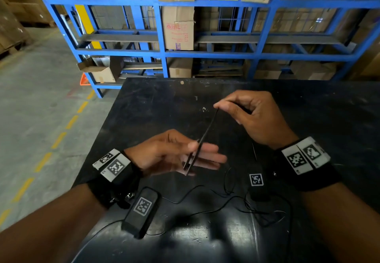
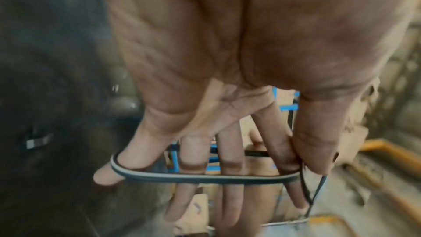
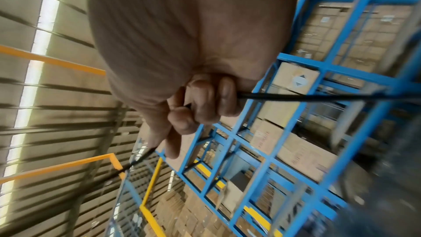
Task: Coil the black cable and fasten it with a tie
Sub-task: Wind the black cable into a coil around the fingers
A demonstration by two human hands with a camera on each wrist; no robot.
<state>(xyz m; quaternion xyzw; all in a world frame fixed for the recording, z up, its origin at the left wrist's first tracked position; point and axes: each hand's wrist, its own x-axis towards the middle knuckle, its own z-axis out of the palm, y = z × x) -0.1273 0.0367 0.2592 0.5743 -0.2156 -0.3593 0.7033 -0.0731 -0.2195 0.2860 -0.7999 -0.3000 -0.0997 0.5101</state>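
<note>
Warehouse tabletop (image 1: 308, 102): black cable (image 1: 205, 133) partly coiled round left hand (image 1: 174, 151), fingers straight, thumb pinching; right hand (image 1: 253, 116) pinches the strand; tie unseen, fastening remains.

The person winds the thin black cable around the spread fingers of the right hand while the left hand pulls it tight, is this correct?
No, the hands are swapped. The left wrist view shows the thin black cable looped around the left hand; the right hand pinches and pulls it.

A scuffed black surface (image 1: 308, 106) stands before blue steel racking (image 1: 162, 53) stacked with cardboard boxes (image 1: 177, 27); grey concrete floor (image 1: 30, 98) carries dashed yellow lines (image 1: 59, 139), possibly lane markings.
</note>
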